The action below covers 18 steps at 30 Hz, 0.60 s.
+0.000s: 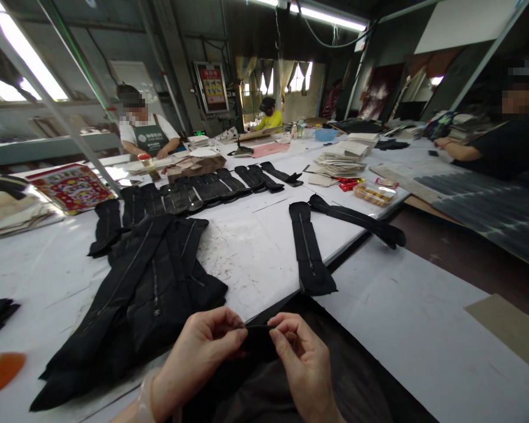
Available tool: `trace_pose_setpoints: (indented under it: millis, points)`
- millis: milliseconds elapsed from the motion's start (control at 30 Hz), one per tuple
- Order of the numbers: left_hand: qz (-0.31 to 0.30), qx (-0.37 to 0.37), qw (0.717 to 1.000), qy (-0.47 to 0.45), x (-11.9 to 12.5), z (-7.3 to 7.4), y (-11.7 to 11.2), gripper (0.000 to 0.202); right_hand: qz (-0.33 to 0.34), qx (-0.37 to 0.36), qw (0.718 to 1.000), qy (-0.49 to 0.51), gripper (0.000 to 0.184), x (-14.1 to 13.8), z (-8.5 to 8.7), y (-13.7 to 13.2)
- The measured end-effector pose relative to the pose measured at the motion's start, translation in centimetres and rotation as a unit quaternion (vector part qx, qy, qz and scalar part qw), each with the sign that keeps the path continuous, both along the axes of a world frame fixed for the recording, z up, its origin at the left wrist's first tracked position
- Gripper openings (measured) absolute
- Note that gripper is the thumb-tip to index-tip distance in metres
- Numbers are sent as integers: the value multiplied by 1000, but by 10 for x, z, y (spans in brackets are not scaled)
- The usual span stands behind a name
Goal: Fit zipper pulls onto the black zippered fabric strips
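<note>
My left hand [207, 346] and my right hand [302, 358] are close together near the table edge. Between them they pinch a piece of black fabric [261, 336], its upper edge stretched between thumbs and fingers. Its lower part blends into dark cloth beneath, so its full shape is hidden. A large pile of black zippered strips [132, 305] lies left of my left hand. Beyond my right hand rest a black zippered strip [309, 249] and a second black strip [359, 220], set at an angle.
A row of black zippered strips [194, 191] crosses the white table [247, 258]. Farther back are stacked pale sheets [344, 154], a snack tray [374, 192] and a red patterned box [73, 188]. Co-workers sit at the left [150, 132], the back [268, 117] and the right [511, 129].
</note>
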<state>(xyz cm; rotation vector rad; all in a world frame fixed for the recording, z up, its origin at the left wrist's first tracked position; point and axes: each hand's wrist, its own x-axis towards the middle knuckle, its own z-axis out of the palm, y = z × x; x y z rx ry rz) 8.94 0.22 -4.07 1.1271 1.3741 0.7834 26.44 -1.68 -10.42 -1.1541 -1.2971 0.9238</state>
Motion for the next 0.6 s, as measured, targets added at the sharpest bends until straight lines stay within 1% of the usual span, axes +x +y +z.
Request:
trace_pose_setpoints:
  millis: [133,267,333,367,400,433,500,533,567,600]
  points:
    - [-9,1,1000,9,-1,0,-1,19,-5,22,999,-24,15,0,5,2]
    - [-30,9,999,22,-5,-1,-2,19,1,24,999,-34,15,0,5,2]
    - [-56,29,996,59,-8,1,-2,18,3,22,999,-32,15,0,5,1]
    - [-72,52,992,95,-9,2,-2,17,5,22,999,-30,15,-1,4,1]
    - [-86,86,982,142,-9,4,-1,18,9,21,999,-26,16,-2,4,1]
    - [-101,130,967,193,-9,7,0,19,14,20,999,-22,16,-3,4,1]
    - [-135,226,920,291,-6,13,2,17,26,15,1000,-11,16,-6,2,0]
    - [-157,267,892,328,-4,16,3,11,30,6,1000,4,16,-7,1,0]
    - [-181,298,867,356,-1,19,4,5,34,-7,999,30,15,-8,0,-1]
    - [-205,319,846,375,0,21,4,8,40,-22,996,71,15,-9,-1,-1]
